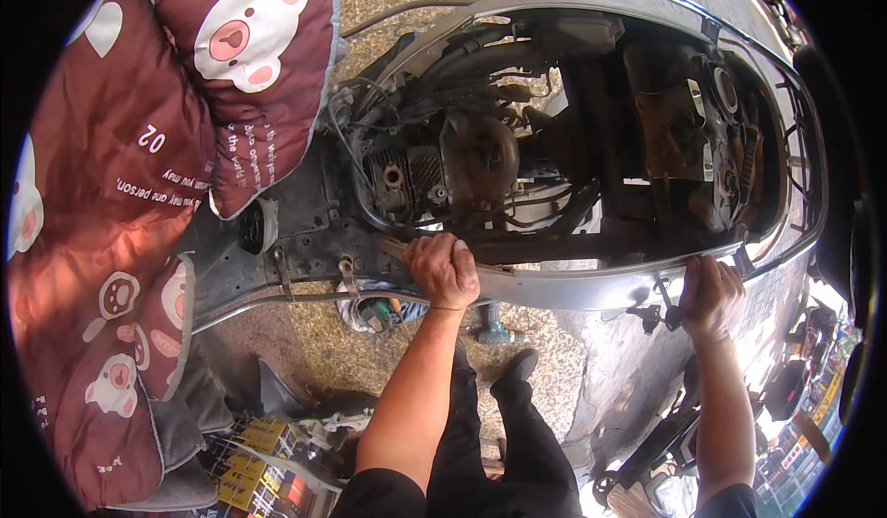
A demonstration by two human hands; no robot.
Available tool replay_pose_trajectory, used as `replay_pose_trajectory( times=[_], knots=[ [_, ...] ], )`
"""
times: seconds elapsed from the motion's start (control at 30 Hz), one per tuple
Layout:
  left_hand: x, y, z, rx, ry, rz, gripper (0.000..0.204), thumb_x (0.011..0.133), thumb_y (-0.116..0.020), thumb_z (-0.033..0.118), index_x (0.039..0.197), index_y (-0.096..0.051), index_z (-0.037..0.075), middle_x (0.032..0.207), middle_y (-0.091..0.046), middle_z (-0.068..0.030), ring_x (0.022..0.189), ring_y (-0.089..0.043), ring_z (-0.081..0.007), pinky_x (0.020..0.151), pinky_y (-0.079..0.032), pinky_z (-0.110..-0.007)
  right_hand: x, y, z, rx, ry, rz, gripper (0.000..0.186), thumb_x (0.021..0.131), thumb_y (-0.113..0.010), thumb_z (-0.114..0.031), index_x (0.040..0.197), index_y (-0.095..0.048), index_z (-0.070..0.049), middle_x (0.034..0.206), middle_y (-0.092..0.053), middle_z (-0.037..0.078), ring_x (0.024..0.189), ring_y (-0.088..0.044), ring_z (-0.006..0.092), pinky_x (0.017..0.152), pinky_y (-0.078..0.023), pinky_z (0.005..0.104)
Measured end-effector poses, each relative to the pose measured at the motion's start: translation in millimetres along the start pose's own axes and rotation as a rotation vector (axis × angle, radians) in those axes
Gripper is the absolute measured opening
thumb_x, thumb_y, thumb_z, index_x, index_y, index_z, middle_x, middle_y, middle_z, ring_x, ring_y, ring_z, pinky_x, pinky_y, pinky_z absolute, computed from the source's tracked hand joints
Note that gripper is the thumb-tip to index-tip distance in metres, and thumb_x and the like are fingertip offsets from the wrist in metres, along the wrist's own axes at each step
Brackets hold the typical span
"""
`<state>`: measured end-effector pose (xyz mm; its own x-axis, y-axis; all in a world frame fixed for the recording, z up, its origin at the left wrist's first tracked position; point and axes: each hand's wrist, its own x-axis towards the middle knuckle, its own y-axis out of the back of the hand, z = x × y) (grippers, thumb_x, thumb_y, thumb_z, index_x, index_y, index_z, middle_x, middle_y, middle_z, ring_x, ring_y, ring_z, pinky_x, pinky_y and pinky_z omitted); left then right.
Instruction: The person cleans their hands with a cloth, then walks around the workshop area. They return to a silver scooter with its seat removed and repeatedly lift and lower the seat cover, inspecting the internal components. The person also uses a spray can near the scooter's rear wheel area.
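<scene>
Fingers of the left hand (443, 276) and right hand (711, 298) curl around the upper edge of a scooter's silver side panel (573, 289), grasping it at two well-separated places. The panel lies directly under both sets of fingers, its long axis running from left hand to right; neither is nearer. The exposed engine (480, 156) sits just beyond the left fingers; keys (650, 316) hang just left of the right.
</scene>
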<state>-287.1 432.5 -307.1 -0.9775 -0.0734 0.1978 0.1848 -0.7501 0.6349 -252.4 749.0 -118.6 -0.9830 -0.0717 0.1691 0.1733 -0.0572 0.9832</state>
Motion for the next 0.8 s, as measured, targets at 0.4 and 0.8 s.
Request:
replay_pose_trajectory(
  times=[0.4, 0.8],
  knots=[
    [1, 2, 1, 0.002, -0.001, 0.011, 0.02, 0.074, -0.051, 0.021, 0.058, -0.048, 0.009, 0.062, -0.054, -0.0091, 0.064, -0.051, -0.0319, 0.075, -0.037, -0.042, -7, -8, 6, -0.03, -0.03, 0.014, 0.015, 0.085, -0.06, -0.012, 0.072, -0.056, -0.007, 0.059, -0.057, 0.01, 0.056, -0.058, 0.0301, 0.056, -0.043, 0.0394],
    [3, 3, 5, -0.029, 0.002, 0.087, 0.021, 0.075, -0.048, 0.019, 0.057, -0.047, 0.008, 0.059, -0.05, -0.0102, 0.062, -0.048, -0.0317, 0.069, -0.037, -0.042, -7, -9, 7, 0.017, -0.027, 0.004, 0.015, 0.088, -0.057, -0.011, 0.075, -0.059, -0.004, 0.061, -0.059, 0.013, 0.056, -0.058, 0.0331, 0.058, -0.044, 0.042]
  ],
)
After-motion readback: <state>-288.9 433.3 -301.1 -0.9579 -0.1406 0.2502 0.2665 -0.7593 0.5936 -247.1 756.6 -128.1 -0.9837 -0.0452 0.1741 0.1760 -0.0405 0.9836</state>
